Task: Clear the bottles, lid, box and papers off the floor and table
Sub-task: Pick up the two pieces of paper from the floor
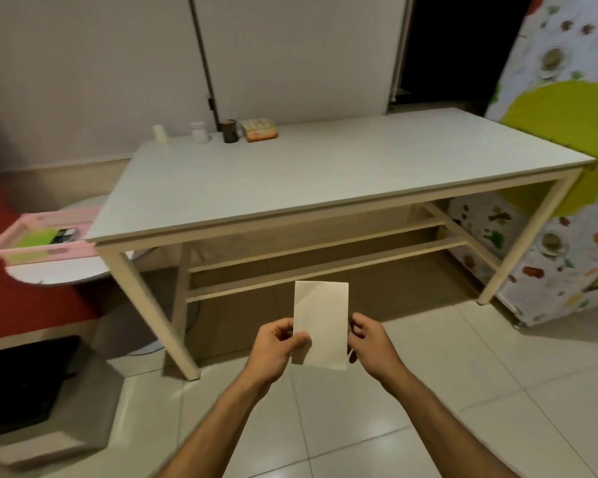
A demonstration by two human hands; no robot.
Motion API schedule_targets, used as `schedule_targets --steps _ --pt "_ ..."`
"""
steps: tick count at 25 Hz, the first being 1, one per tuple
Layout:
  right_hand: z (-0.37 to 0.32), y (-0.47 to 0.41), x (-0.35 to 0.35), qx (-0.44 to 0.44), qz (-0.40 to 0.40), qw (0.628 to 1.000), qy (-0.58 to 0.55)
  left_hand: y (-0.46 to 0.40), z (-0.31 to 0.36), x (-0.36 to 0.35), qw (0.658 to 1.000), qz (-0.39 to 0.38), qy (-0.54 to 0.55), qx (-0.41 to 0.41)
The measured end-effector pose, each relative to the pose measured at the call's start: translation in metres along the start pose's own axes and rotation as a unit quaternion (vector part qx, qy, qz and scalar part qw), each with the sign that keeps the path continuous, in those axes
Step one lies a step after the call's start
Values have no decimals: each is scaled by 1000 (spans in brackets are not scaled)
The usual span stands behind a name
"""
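Two bare hands hold one folded sheet of pale paper (pixel 321 324) upright in the air, in front of the long white rectangular worktop (pixel 290 174) on cream legs and above the glossy pale floor tiles (pixel 463 391). Far left of the worktop, a pink plastic tray (pixel 38 243) rests on a round white surface, with a green item and a dark item inside it; below that, near the worktop's front left leg, sits a black object (pixel 25 384) too dim to identify. At the worktop's back left edge, against the wall, four things stand in a row: a small white cylindrical bottle (pixel 159 133), a white jar-shaped bottle (pixel 199 132), a dark cylindrical cup (pixel 229 131) and a small yellowish cardboard box (pixel 259 130); the cup and box stand just beside each other. In front of the worktop's middle, the left hand (pixel 277 350) has its grip closed on the paper's left edge, thumb across the front face. The right hand (pixel 370 343) pinches the paper's right edge, fingers curled behind it. Right of the worktop, a cloth printed with leaves and lime-green circles (pixel 560 167) covers a tall object standing on the floor just beside the worktop's right end.
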State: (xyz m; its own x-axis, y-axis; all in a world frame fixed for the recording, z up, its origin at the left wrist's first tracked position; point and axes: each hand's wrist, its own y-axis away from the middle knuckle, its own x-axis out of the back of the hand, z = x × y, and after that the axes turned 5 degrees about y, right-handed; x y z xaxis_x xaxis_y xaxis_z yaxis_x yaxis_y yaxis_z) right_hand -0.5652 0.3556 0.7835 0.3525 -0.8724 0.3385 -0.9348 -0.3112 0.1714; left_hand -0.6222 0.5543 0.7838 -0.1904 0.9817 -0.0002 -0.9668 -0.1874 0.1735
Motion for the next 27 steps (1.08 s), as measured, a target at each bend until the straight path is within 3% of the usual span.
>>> schedule_targets --steps 5,15,22,27 --pt "-31 -24 -91 -33 -50 992 -108 14 -10 106 995 103 6 15" --pt "-95 -129 -262 -9 -271 961 -56 1 -15 254 956 292 35 17" --pt "-153 -214 -331 13 -330 943 -34 -24 5 348 871 484 85 -8" --pt "-176 -251 -390 9 -343 939 -32 -34 -7 409 838 537 97 22"
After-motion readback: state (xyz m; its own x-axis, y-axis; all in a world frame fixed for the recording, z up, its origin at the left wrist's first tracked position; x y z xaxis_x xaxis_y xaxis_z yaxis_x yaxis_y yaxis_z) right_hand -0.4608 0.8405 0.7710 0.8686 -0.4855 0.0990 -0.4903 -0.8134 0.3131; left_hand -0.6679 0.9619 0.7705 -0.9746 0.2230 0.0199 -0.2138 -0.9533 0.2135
